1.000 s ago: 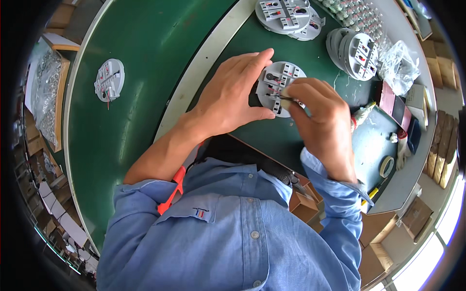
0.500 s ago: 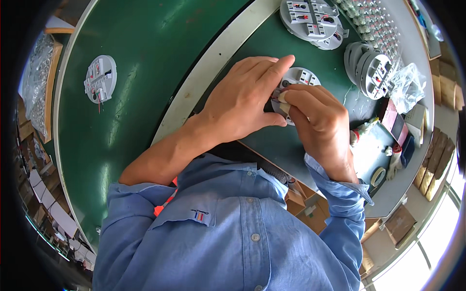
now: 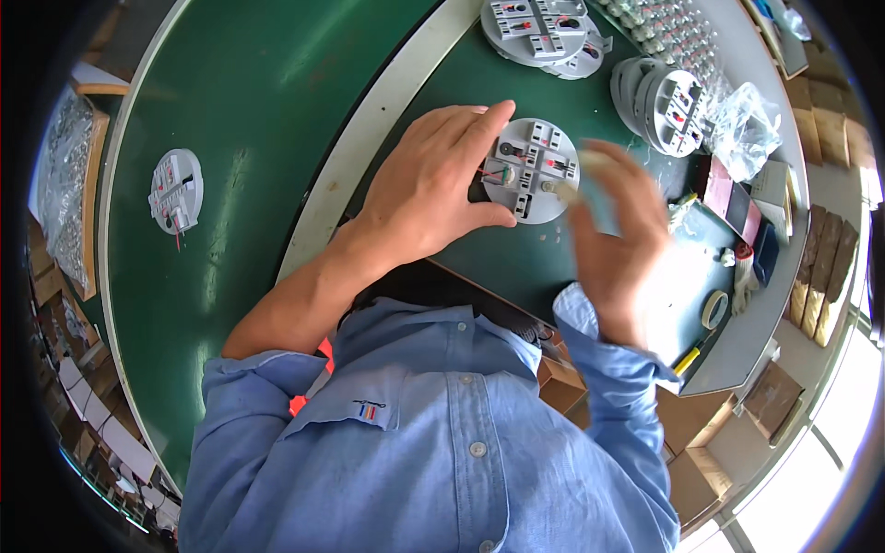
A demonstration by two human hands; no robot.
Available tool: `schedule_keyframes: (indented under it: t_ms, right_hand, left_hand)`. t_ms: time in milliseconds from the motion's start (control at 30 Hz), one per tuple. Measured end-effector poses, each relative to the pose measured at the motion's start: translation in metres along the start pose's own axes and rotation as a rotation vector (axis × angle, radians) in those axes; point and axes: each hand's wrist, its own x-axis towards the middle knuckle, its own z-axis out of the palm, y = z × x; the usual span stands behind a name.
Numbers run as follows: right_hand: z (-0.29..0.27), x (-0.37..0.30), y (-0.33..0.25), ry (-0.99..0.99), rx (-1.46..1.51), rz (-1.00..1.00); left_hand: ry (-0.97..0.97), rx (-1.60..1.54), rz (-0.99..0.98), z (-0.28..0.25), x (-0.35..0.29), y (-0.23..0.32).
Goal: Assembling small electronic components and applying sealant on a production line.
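A round light-grey plastic base point(image 3: 532, 205) with raised slots, a small black part and thin red and green wires rests on the green bench in front of me. My left hand point(image 3: 429, 180) spans its left edge, holding it between the thumb at the lower rim and the forefinger at the upper rim. Just right of the base is my right hand point(image 3: 619, 230), smeared by motion. Pale coverings seem to sit on its fingertips. Whether anything is in those fingers cannot be made out.
Another grey base point(image 3: 177, 192) lies on the green surface beyond the pale strip point(image 3: 313, 207). Stacked bases point(image 3: 535, 32) and a leaning row point(image 3: 671, 111) stand at the far right, by many small clear parts point(image 3: 668, 37) and a plastic bag point(image 3: 745, 134). A tape roll point(image 3: 713, 310) and yellow-handled tool point(image 3: 687, 360) lie nearer.
My right hand has come off the base and moved to its right, uncovering the base's slots and wires. The left hand stays at the rim. The whole view has shifted slightly.
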Motion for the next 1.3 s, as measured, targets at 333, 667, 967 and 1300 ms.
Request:
schedule_keyframes:
  t_ms: [333, 667, 967, 1300]
  right_hand:
    - [-0.044, -0.112, 0.078, 0.284, -0.573, 0.583]
    - [-0.095, -0.122, 0.058, 0.246, 0.172, 0.82]
    - [-0.003, -0.001, -0.007, 0.151, 0.669, 0.437]
    - [0.004, 0.033, -0.033, -0.224, 0.057, 0.246]
  left_hand:
    - [-0.036, 0.07, 0.028, 0.012, 0.003, 0.007]
    - [-0.046, 0.07, 0.018, 0.007, -0.001, 0.003]
    - [-0.024, 0.04, -0.033, 0.01, -0.005, -0.006]
    - [0.003, 0.016, -0.028, -0.005, -0.007, -0.002]
